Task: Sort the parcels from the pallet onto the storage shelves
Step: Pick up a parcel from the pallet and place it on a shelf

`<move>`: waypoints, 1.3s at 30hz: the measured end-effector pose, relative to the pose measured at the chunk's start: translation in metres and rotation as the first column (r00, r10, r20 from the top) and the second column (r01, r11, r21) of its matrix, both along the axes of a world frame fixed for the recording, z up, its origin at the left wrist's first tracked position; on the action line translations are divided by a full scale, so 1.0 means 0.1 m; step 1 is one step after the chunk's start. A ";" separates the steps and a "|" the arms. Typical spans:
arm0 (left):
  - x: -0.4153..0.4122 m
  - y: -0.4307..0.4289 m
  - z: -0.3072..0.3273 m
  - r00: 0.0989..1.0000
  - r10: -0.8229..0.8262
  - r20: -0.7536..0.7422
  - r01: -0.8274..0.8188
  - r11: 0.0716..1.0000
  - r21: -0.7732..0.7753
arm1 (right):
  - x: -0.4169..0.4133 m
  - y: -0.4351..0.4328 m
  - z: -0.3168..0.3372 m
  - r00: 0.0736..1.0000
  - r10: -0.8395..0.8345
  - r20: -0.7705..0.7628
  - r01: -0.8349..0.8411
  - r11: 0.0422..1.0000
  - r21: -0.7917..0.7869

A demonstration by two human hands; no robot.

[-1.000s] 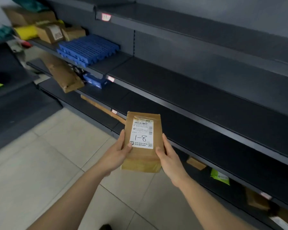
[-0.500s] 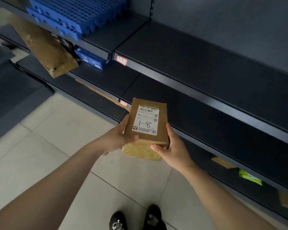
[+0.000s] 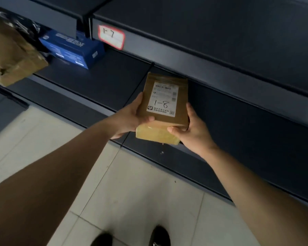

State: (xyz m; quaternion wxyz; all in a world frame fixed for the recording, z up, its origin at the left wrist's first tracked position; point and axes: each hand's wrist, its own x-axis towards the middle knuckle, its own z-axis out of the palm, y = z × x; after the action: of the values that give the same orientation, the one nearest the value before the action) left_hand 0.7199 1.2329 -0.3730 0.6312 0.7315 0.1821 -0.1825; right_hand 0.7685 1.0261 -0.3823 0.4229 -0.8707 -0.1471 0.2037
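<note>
At the centre of the frame, a brown cardboard parcel (image 3: pixel 164 119) is held off the floor between both hands, its far end reaching over the front edge of a dark lower shelf (image 3: pixel 100 82); whether it touches that shelf cannot be told. Its white shipping label (image 3: pixel 163 99) faces up, with "1-8" handwritten across it, and the near end is wrapped in glossy tape. From the lower left, the left hand (image 3: pixel 130 119) grips the parcel's left side, thumb laid across the top near the label's corner, fingers curled beneath. From the lower right, the right hand (image 3: pixel 192 132) grips the right side, thumb pressed on the taped near end, fingers running up the far edge. Above the parcel, on the lip of the upper shelf (image 3: pixel 212 68), sits a red-bordered tag (image 3: pixel 111 36) reading "1-7". Toward the upper left, a blue box (image 3: pixel 73 48) rests on the lower shelf, and beside it a larger brown package (image 3: pixel 12 57) juts over the edge. Pale floor tiles (image 3: pixel 140 192) fill the lower middle, with two dark shoes (image 3: pixel 160 235) at the bottom edge.
</note>
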 end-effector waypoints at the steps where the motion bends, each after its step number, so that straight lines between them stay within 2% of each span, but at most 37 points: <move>1: 0.14 0.06 -0.10 1.000 -0.015 0.018 0.015 1.000 0.021 | 0.12 0.06 -0.09 1.000 -0.011 0.020 0.011 1.000 -0.008; 4: 0.47 0.21 -0.39 0.995 -0.068 0.067 0.059 0.989 0.135 | 0.47 0.27 -0.36 0.995 -0.013 0.100 0.019 0.998 -0.066; 6: 0.61 0.27 -0.52 0.987 -0.126 0.099 0.091 0.951 0.295 | 0.62 0.37 -0.50 0.983 0.002 0.181 0.028 0.986 -0.165; 8: 0.72 0.29 -0.55 0.965 -0.216 0.150 0.119 0.868 0.483 | 0.69 0.45 -0.55 0.958 0.042 0.285 0.050 0.949 -0.310; 10: 0.83 0.32 -0.57 0.936 -0.307 0.174 0.134 0.764 0.631 | 0.70 0.52 -0.54 0.884 0.126 0.450 0.078 0.910 -0.408; 13: 0.97 0.34 -0.56 0.926 -0.368 0.087 0.171 0.613 0.771 | 0.72 0.60 -0.55 0.795 0.224 0.564 0.106 0.863 -0.493; 18: 0.99 0.30 -0.45 0.911 -0.412 -0.037 0.224 0.415 0.882 | 0.71 0.62 -0.48 0.818 0.269 0.508 0.097 0.806 -0.583; 24: 0.65 0.18 -0.25 0.877 -0.451 -0.166 0.262 0.159 0.952 | 0.34 0.44 -0.20 0.908 0.193 0.372 0.104 0.757 -0.645; 27: 0.39 0.05 -0.04 0.829 -0.520 -0.206 0.295 0.094 0.951 | 0.02 0.24 0.00 0.927 0.185 0.325 0.103 0.708 -0.699; 31: 0.07 -0.14 0.27 0.754 -0.629 -0.187 0.268 0.035 0.963 | -0.48 -0.08 0.31 0.947 0.150 0.283 0.117 0.658 -0.744; 39: -0.61 -0.94 1.06 0.533 -0.824 -0.190 0.236 -0.071 0.969 | -1.68 -0.86 1.06 0.970 -0.125 0.207 0.239 0.615 -0.752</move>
State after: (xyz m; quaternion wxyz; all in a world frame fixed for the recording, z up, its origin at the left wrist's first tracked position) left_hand 0.6592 1.1389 -0.2666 -0.0698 0.9656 -0.2335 -0.0906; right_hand 0.6006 0.9403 -0.2760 0.0180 -0.9893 0.0153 0.1442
